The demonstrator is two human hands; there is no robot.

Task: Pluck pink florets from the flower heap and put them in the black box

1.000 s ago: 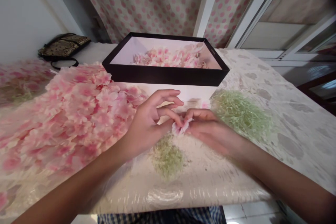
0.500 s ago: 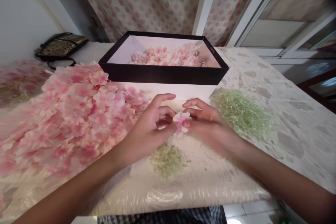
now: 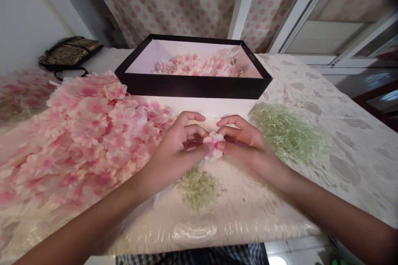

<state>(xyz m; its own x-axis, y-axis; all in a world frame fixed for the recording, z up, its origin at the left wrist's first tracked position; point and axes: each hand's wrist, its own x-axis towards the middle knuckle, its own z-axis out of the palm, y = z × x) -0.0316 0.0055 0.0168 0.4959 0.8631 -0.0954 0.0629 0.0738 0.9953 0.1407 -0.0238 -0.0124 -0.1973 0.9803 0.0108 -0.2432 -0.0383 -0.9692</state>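
Note:
A small pink and white flower [image 3: 214, 144] is pinched between my two hands over the table. My left hand [image 3: 180, 143] grips its left side with thumb and fingers. On the right side, my right hand [image 3: 245, 143] has its thumb on the petals near the centre. Both index fingers arch above the flower. Just below the hands lies a small heap of pale green bits [image 3: 199, 188]. A large pile of pink flowers [image 3: 90, 132] spreads to the left, and a bundle of thin green stems [image 3: 286, 132] lies to the right.
Behind the hands stands a black-rimmed box [image 3: 192, 87] with pink flowers inside. A patterned bag [image 3: 70, 51] rests at the back left. The table [image 3: 311, 87] has a patterned cover; a dotted curtain [image 3: 186, 0] hangs behind.
The flower has tilted and shifted slightly left between the fingers. Both hands stay in nearly the same place, and the fingertips have moved only a little.

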